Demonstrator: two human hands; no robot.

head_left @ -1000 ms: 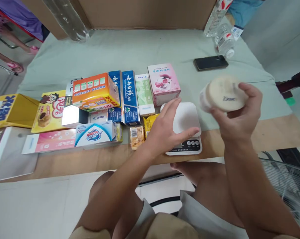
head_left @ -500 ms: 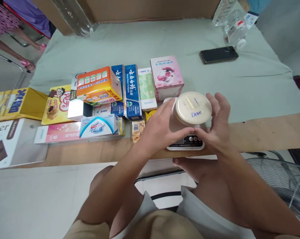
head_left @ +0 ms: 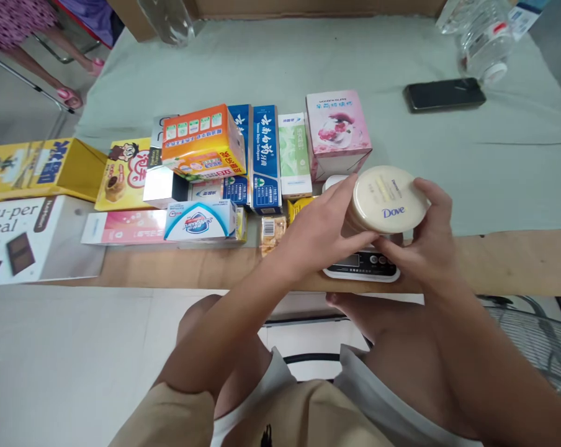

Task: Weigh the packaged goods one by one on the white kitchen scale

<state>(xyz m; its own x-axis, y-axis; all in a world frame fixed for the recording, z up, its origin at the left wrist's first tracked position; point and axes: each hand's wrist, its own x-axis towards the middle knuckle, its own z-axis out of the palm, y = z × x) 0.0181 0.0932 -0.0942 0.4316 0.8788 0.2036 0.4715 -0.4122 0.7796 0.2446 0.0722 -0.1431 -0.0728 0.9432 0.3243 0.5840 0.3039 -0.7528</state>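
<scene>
A round cream Dove jar (head_left: 390, 200) is held between my two hands, lid facing up and slightly tilted. My left hand (head_left: 324, 226) presses its left side, with the thumb along the front. On the other side, my right hand (head_left: 429, 233) curls its fingers around the jar, its thumb meeting the left thumb in front. Beneath the jar is a white kitchen scale (head_left: 362, 267) with a black button panel; most of its top is hidden. Whether the jar still touches the scale I cannot tell. A pink floral box (head_left: 339, 133) stands just behind.
Left of my hands lie an orange pack (head_left: 203, 143), blue toothpaste boxes (head_left: 265, 158), a green-white box (head_left: 294, 155), a Safeguard box (head_left: 200, 220) and a Su-per Meal box (head_left: 43, 239). A phone (head_left: 445, 95) and plastic bottle (head_left: 485, 43) are at back right.
The view has shifted, so the table's things appear farther right. My right fingers have closed in against the jar, and the jar has shifted slightly right relative to the scale.
</scene>
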